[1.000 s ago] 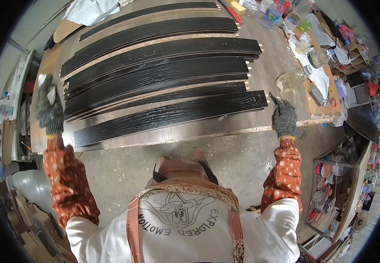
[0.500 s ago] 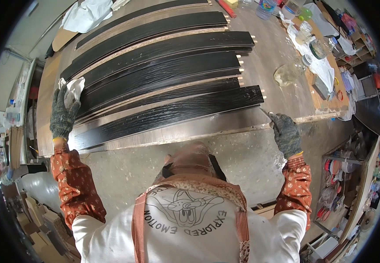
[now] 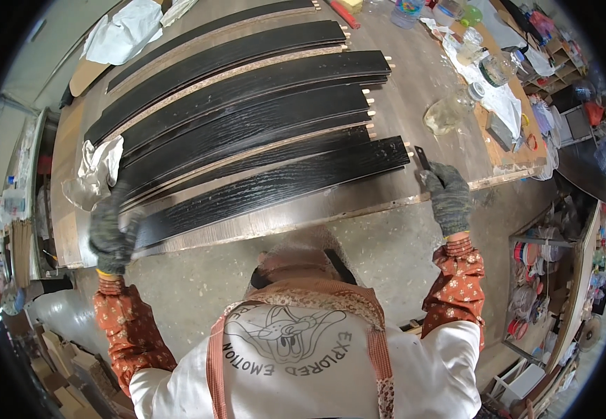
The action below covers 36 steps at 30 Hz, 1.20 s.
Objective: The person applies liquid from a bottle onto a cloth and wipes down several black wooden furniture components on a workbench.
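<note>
My left hand point(image 3: 112, 234), in a dark grey knit glove, is at the left end of the nearest black wood-grained board point(image 3: 275, 190). Its fingers are smeared by motion and partly hidden, so I cannot tell their grip. A crumpled whitish cloth point(image 3: 95, 171) lies just beyond that hand. Gloved too, my right hand point(image 3: 449, 199) is closed around a narrow, dark, flat tool point(image 3: 422, 158), its exposed end pointing away from me. This hand is beside the right end of the nearest board, where a pale dowel point(image 3: 410, 153) sticks out.
Several more black boards point(image 3: 247, 75) with dowels lie across the table point(image 3: 415, 84). A glass jar point(image 3: 453, 109), more bottles and white paper point(image 3: 505, 105) stand or lie at the right. A red-handled tool point(image 3: 345, 12) and a white cloth point(image 3: 123, 31) are farther back.
My left hand has let go of the crumpled cloth and come nearer, to the near board's left end. My right hand has turned the flat tool, now pointing more away from me.
</note>
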Available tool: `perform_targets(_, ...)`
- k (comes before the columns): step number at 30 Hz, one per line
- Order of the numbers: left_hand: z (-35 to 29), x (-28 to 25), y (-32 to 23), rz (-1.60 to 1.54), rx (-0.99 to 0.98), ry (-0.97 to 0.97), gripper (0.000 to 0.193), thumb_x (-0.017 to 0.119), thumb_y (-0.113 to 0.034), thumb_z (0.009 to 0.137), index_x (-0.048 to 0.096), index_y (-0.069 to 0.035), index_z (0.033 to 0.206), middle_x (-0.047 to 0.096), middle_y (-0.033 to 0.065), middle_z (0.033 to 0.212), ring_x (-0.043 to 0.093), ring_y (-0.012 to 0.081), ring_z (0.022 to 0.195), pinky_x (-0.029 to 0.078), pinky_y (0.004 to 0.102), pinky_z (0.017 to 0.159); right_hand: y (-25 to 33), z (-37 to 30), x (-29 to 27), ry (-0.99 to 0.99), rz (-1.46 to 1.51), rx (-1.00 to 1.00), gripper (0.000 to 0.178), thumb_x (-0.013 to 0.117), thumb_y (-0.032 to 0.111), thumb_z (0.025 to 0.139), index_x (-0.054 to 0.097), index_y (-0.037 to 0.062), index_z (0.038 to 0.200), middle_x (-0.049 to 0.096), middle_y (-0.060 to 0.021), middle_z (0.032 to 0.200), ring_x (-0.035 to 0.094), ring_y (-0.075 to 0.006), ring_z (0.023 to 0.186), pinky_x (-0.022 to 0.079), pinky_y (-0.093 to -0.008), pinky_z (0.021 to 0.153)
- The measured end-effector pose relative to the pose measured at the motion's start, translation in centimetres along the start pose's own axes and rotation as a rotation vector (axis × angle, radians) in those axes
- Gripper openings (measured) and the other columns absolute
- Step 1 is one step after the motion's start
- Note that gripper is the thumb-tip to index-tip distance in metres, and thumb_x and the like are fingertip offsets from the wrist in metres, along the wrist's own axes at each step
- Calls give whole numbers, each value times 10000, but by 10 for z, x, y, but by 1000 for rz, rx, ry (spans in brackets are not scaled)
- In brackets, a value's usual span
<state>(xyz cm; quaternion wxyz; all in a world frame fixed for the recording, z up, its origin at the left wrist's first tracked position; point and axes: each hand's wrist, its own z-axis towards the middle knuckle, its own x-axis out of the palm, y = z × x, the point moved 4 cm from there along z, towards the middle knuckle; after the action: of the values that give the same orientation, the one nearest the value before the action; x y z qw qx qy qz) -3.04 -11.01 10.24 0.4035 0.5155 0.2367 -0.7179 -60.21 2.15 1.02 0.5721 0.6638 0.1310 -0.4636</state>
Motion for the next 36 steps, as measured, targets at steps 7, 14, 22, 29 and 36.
perform_targets(7,-29,48,7,-110,123,296,781,727,-528,681,509,-97,1296,519,123,1295,445,366,1226,328,489,1045,56,11,34,54,-574,-300,361,528,159,859,572,131,1217,574,-125,863,594,-315,790,476,-440,711)
perform_targets(14,-32,72,-9,-299,62,257,784,723,-517,671,499,-125,1312,570,109,1193,503,334,1124,368,468,983,79,-9,61,-84,-763,-413,286,533,182,851,597,66,1105,583,-108,815,615,-266,729,495,-405,643)
perform_targets(22,-33,77,-9,-208,43,269,807,697,-578,666,506,-128,1308,584,106,1147,537,320,1004,397,456,908,64,0,57,-39,-740,-364,375,557,194,826,550,68,1180,567,-120,852,611,-249,756,498,-416,620)
perform_targets(29,-39,73,-5,-202,66,207,789,687,-583,677,518,-122,1295,590,114,1088,545,324,954,421,453,856,97,-6,78,-152,-665,-653,112,518,117,838,585,31,863,563,-110,727,600,-255,668,492,-372,557)
perform_targets(36,-42,79,1,-187,77,204,799,696,-559,692,463,-174,1352,554,124,1157,523,322,1010,401,461,905,184,-63,168,-341,-610,-695,253,509,163,849,572,65,1073,548,-105,842,564,-266,738,480,-399,643)
